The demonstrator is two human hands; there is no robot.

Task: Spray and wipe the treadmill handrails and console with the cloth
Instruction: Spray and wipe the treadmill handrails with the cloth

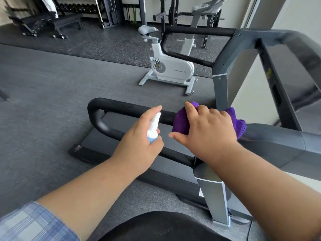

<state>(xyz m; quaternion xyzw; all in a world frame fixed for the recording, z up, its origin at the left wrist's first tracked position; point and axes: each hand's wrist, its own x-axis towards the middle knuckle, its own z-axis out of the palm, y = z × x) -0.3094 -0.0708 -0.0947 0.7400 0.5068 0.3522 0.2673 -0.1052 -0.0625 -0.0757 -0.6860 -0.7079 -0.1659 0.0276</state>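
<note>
Left hand [139, 134] has its grip around a small spray bottle [153, 126]; right hand [205, 129] presses a purple cloth [182, 121], fingers curled over it, onto the black handrail [111, 106].

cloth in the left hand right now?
No, the purple cloth is under the right hand, pressed on the black handrail, while the left hand grips the spray bottle.
</note>
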